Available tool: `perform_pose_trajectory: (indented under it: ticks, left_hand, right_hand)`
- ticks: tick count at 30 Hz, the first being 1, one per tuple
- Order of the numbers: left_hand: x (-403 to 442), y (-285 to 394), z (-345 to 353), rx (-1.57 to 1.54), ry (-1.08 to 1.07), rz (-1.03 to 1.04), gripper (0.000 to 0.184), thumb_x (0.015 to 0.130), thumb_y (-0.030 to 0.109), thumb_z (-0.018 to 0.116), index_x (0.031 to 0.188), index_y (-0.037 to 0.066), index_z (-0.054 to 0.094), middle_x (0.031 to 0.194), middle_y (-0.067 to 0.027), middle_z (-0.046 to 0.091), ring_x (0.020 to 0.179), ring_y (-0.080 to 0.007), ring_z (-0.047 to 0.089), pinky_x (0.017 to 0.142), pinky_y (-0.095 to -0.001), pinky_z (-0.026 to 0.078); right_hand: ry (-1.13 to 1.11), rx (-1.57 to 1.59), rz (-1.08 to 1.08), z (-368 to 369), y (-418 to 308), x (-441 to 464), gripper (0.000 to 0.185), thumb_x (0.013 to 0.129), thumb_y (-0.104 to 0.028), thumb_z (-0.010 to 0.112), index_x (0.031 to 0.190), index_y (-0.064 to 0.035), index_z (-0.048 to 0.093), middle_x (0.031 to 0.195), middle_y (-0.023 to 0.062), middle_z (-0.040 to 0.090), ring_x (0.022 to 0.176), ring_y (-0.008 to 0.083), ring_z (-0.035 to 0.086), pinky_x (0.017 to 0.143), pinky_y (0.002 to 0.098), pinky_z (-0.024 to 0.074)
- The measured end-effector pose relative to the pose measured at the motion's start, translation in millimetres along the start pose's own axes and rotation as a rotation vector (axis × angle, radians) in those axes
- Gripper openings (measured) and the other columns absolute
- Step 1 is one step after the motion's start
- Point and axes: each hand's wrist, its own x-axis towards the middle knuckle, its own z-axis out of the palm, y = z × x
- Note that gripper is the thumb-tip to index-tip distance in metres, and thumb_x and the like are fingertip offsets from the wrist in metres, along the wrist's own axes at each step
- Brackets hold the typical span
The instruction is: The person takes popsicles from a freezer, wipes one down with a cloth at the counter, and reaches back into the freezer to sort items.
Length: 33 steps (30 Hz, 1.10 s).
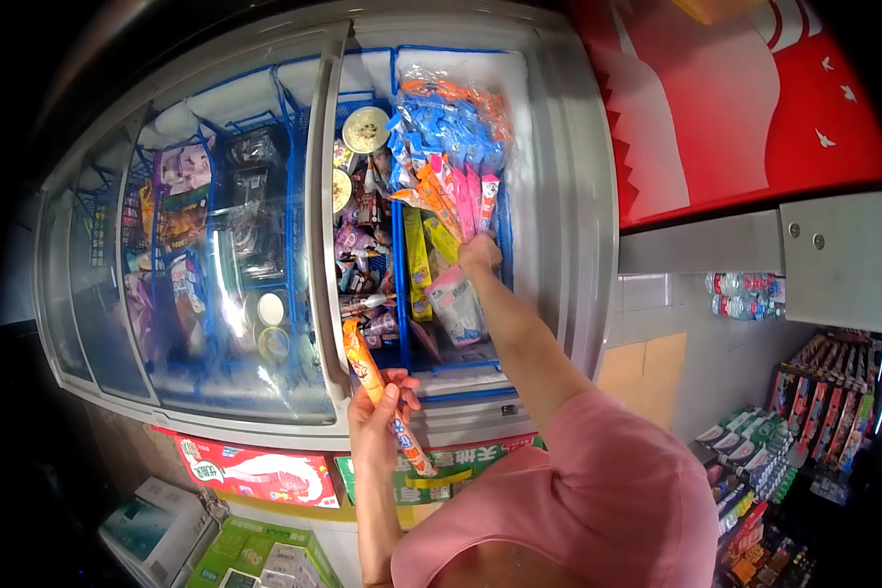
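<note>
One long, slim, orange plastic wrapper with white and blue print (365,370) is held at lower centre of the frame, slanted across the freezer's near edge, by the left hand (374,421); the thumb is laid over its middle. Near the centre of the frame, the lower ends of a fan of slim pink plastic wrappers (472,196) and slim orange wrappers (436,198) are reached by the right hand (480,253); its fingers are largely hidden, so whether anything is grasped cannot be told.

For good handling, the held wrapper is probably best gripped lightly, so that its contents are not bent or cracked. Within the fan, a single wrapper seems best pinched by its end, so that its neighbours are not dragged along.

Above the fan, glossy blue packets (446,122) are heaped. Below it, long yellow packs (417,265) and a white-and-pink pouch (458,306) are partly bordered by the right forearm. Sideways movement is limited by a blue wire divider (399,279), beyond which round, pale-lidded tubs (367,129) are stacked among dark packets. The freezer's left part is covered by a grey-framed sliding glass pane (235,343), by which access there is blocked.
</note>
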Motion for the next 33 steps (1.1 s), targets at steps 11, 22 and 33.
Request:
perform_pose_trajectory:
  ticks: [11, 22, 33]
  left_hand:
    - [4, 10, 1, 0.025, -0.023, -0.006, 0.031, 0.088, 0.02, 0.061, 0.107, -0.003, 0.055, 0.092, -0.0133, 0.063, 0.069, -0.012, 0.056, 0.057, -0.0218, 0.038]
    - [0, 7, 5, 0.027, -0.032, -0.011, 0.029, 0.087, 0.016, 0.061, 0.108, -0.004, 0.055, 0.093, -0.0133, 0.064, 0.069, -0.0122, 0.057, 0.057, -0.022, 0.039]
    - [4, 2, 10, 0.045, -0.038, -0.041, 0.028, 0.087, 0.014, 0.06, 0.108, -0.004, 0.055, 0.093, -0.0138, 0.064, 0.069, -0.0122, 0.056, 0.058, -0.022, 0.04]
  right_hand:
    - [0.214, 0.176, -0.111, 9, -18, 17, 0.043, 0.072, -0.027, 0.07, 0.095, 0.0014, 0.048, 0.083, 0.0251, 0.064, 0.081, 0.0409, 0.063, 0.073, 0.0467, 0.0494]
    - [0.221, 0.71, 0.131, 35, -6, 11, 0.043, 0.069, -0.013, 0.058, 0.106, 0.0089, 0.053, 0.1, 0.0281, 0.061, 0.096, 0.0382, 0.06, 0.083, 0.0401, 0.0471]
    - [-0.026, 1.089, 0.618, 42, -31, 60, 0.041, 0.081, -0.024, 0.053, 0.112, 0.0033, 0.054, 0.114, 0.0184, 0.059, 0.094, 0.0309, 0.06, 0.077, 0.0349, 0.0476]
